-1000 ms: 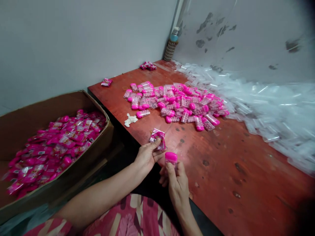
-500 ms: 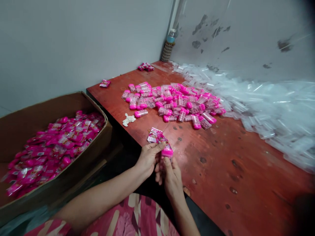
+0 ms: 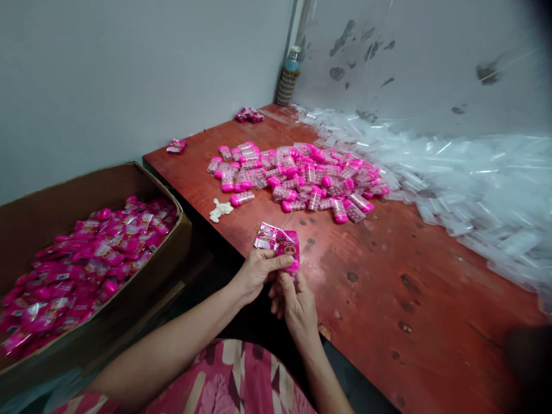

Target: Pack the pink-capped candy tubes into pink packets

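Note:
Near the table's front edge, my left hand pinches a printed pink plastic sleeve between thumb and fingers. The sleeve stands up flat above my fingertips. My right hand is closed just below it, around a small candy tube with a pink cap. Most of the tube is hidden by my fingers and the sleeve. Touching the sleeve's left side, a little stack of similar pink sleeves lies on the table. Farther back is a heap of clear candy tubes with pink caps.
A cardboard box of pink-wrapped tubes stands at the left. Clear plastic sleeves pile along the right of the red table. A whitish lump, more pink packets and a bottle in a woven holder lie beyond.
The printed sleeve now stands upright and flat over the pink cap, which showed more plainly before. Both hands stay close together. The view has shifted slightly.

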Tool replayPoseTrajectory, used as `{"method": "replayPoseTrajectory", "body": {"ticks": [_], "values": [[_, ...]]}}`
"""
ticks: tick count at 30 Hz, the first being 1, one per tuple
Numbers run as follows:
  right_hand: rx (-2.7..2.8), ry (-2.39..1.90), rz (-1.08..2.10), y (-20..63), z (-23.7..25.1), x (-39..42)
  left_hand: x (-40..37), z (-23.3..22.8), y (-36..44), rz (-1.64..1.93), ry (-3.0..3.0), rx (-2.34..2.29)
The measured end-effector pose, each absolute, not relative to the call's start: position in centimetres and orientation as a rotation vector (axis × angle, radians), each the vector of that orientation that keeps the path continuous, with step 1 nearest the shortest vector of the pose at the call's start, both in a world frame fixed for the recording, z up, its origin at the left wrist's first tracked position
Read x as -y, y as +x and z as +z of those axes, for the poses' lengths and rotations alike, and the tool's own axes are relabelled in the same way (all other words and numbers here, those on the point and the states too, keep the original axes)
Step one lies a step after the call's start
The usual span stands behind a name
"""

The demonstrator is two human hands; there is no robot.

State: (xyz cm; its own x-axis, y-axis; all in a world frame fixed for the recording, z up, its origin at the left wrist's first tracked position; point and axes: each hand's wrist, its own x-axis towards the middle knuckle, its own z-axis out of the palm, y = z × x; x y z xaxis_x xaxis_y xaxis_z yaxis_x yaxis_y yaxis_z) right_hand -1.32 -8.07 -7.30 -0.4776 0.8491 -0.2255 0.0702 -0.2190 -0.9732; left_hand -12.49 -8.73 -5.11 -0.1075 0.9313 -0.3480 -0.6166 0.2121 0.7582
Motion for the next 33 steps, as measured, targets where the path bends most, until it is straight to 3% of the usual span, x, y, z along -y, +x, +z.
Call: {"method": "replayPoseTrajectory", "body": {"ticks": [4, 10, 17, 23, 28, 33], "values": [[1.238, -0.94, 2.093, -1.3, -7.7, 7.9, 8.7, -4.8, -12.9, 1.377, 0.472, -1.06], [1.546, -1.131, 1.646, -1.1, -7.1, 7.6, 9.0, -4.6, -12.6, 1.35, 0.485, -1.051], [1.3, -0.928, 2.073, -0.9, -7.0, 7.3, 9.1, -4.2, -12.4, 1.325, 0.413, -0.998], [1.675, -1.119, 1.644, -0.7, -6.7, 6.9, 9.2, -4.5, -12.8, 1.285, 0.458, -0.96], [1.405, -0.87, 1.981, -0.1, -6.5, 7.2, 9.4, -4.7, -13.6, 1.394, 0.316, -1.02], [1.183, -0.925, 1.921, -0.2, -6.7, 7.6, 9.9, -4.9, -13.2, 1.446, 0.248, -1.005]]}}
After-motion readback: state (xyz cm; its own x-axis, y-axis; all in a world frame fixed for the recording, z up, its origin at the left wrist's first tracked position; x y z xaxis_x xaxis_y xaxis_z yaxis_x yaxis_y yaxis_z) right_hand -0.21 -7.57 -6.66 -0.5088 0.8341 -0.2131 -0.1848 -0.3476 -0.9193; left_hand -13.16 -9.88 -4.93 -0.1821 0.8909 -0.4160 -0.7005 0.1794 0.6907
